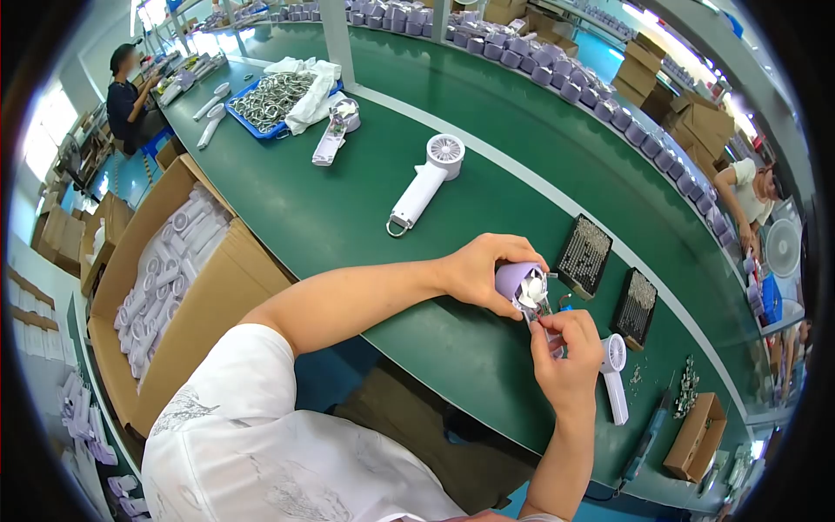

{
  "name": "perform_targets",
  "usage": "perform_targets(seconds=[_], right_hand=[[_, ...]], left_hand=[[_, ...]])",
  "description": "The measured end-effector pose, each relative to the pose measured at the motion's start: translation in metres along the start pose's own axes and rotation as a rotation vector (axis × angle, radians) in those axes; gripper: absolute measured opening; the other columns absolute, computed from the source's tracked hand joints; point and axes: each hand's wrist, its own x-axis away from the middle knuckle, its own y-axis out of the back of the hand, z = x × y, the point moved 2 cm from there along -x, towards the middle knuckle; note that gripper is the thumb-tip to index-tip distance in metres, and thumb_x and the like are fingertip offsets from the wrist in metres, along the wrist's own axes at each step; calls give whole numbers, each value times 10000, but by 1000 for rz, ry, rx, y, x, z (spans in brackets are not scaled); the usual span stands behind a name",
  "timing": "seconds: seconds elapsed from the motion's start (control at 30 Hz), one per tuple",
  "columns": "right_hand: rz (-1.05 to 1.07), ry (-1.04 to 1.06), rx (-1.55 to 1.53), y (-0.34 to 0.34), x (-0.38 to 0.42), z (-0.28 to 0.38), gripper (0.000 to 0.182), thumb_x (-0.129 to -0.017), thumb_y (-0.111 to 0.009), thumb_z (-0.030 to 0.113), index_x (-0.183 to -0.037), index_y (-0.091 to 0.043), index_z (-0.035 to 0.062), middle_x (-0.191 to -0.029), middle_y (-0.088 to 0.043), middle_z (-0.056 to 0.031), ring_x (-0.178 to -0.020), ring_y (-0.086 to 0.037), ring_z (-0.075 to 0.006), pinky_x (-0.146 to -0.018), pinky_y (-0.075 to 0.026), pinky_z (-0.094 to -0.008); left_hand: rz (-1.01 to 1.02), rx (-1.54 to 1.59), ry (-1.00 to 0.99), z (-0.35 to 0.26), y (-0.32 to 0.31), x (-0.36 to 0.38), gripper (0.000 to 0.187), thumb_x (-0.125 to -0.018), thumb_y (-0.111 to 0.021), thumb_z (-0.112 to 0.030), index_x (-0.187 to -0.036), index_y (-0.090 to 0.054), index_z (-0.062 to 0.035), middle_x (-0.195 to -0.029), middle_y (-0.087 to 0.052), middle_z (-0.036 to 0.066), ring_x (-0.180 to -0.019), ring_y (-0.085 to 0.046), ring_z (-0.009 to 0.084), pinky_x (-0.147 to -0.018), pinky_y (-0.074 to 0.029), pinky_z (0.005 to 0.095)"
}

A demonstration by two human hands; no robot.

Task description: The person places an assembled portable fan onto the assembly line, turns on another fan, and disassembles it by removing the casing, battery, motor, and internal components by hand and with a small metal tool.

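Note:
My left hand (pixel 489 271) is wrapped round the purple head of an opened handheld fan (pixel 513 277), whose white blades and inner parts show. At the fan's lower end, my right hand (pixel 567 344) pinches with thumb and fingers; whether it holds the handle or a small part there is hidden. Just right of that hand lies a white fan piece (pixel 615 365). Farther left on the green table rests an assembled white handheld fan (pixel 422 187) with a ring at its end. Behind it is another opened fan (pixel 335 135).
Two black trays of small metal parts (pixel 584 255) (pixel 637 306) stand beyond my hands. An electric screwdriver (pixel 648 439) and a cardboard box (pixel 696 437) lie right. A blue tray of metal rings (pixel 271 103) sits far left. A carton of white housings (pixel 130 383) stands left. Two people work farther off.

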Motion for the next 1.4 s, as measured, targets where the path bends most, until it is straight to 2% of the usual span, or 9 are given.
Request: perform_targets(seconds=[0.13, 0.2, 0.33, 0.6, 0.67, 0.77, 1.2, 1.33, 1.4], right_hand=[[-33, 53, 72, -2, 2, 2, 140, -809, -764, -51, -886, -657, -4, -868, -631, -144, -735, -629, -297, -643, -529, -380], [-39, 158, 180, -2, 0, 4, 141, -807, -754, -19, -899, -650, 1, -877, -639, -160, -803, -633, -347, -718, -529, -418], [-80, 213, 266, -4, 3, 4, 166, -815, -744, -19, -913, -612, 0, -879, -627, -148, -804, -635, -331, -720, -538, -419], [-88, 200, 251, -4, 5, 0, 191, -806, -756, -25, -892, -586, -12, -836, -600, -137, -769, -622, -322, -688, -532, -423], [-96, 184, 237, -4, 4, 0, 179, -805, -759, -29, -885, -599, -10, -835, -615, -140, -751, -627, -333, -669, -529, -425], [-109, 161, 225, -4, 4, 1, 164, -805, -762, -30, -875, -615, -6, -829, -632, -141, -727, -632, -343, -649, -526, -426], [-93, 120, 263, -5, 5, 2, 154, -819, -769, 12, -861, -621, 3, -815, -647, -131, -712, -639, -341, -640, -526, -427], [-52, 105, 244, -1, 3, 3, 150, -818, -760, 23, -859, -618, -3, -818, -637, -123, -752, -649, -313, -664, -538, -421], [-67, 97, 266, -3, 4, 2, 144, -820, -760, 28, -853, -623, 0, -807, -640, -123, -749, -651, -318, -663, -537, -420]], left_hand=[[-17, -109, -63, -2, 2, -1, 670, -641, -958, -209, -1231, -700, -24, -1136, -708, 111, -1035, -688, 230, -921, -543, 344], [-26, -149, -59, -5, 2, -3, 637, -623, -958, -211, -1188, -719, -41, -1099, -710, 95, -997, -690, 215, -887, -544, 335], [-11, -52, 34, -5, -2, -3, 652, -622, -966, -152, -1205, -706, -22, -1120, -690, 76, -1025, -668, 177, -915, -528, 311], [6, -29, 21, -6, -1, -4, 652, -608, -945, -104, -1206, -702, -10, -1108, -674, 70, -1006, -651, 169, -896, -513, 290], [17, -40, 52, -8, 0, -4, 685, -585, -938, -90, -1206, -688, 53, -1154, -670, 141, -1055, -658, 214, -948, -517, 325], [4, -52, 7, -6, -1, -4, 658, -601, -949, -100, -1205, -702, -10, -1104, -674, 70, -1002, -653, 173, -898, -516, 293], [3, -21, 79, -9, -1, -4, 642, -614, -940, -83, -1204, -699, -7, -1102, -674, 67, -1001, -657, 169, -903, -521, 293], [16, -85, 0, -12, -1, -5, 632, -615, -942, -93, -1193, -700, -11, -1108, -679, 71, -1006, -657, 171, -906, -520, 298], [4, -29, 88, -9, -2, -4, 676, -585, -938, -96, -1203, -694, 29, -1121, -676, 111, -1026, -659, 198, -932, -510, 307]])
